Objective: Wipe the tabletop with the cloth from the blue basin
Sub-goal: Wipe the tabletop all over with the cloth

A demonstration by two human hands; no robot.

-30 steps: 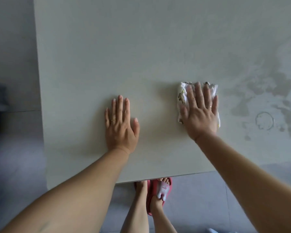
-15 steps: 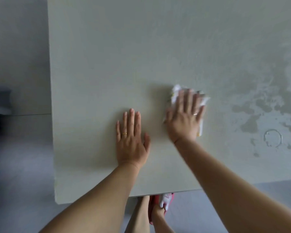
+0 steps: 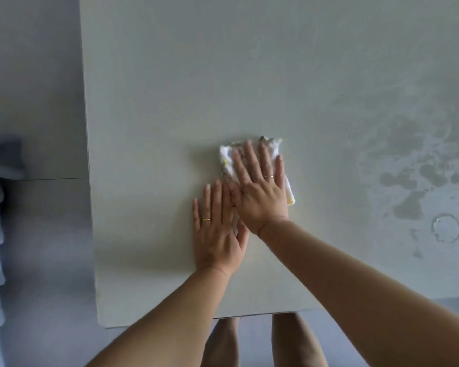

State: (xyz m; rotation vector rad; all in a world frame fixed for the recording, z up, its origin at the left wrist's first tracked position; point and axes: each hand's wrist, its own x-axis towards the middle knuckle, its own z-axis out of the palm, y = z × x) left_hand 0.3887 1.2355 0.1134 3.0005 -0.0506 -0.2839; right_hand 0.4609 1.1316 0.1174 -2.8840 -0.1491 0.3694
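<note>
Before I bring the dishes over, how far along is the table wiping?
Partly done. The tabletop on the left and centre looks even and streak-free. In hand: the right hand presses the cloth flat mid-table, while the left hand rests flat beside it. Left: the wet blotches and the ring mark on the right side.

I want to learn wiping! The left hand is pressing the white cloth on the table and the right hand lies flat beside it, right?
Not quite: in the head view the right hand presses the white cloth on the pale grey tabletop, and the left hand lies flat beside it.
</note>
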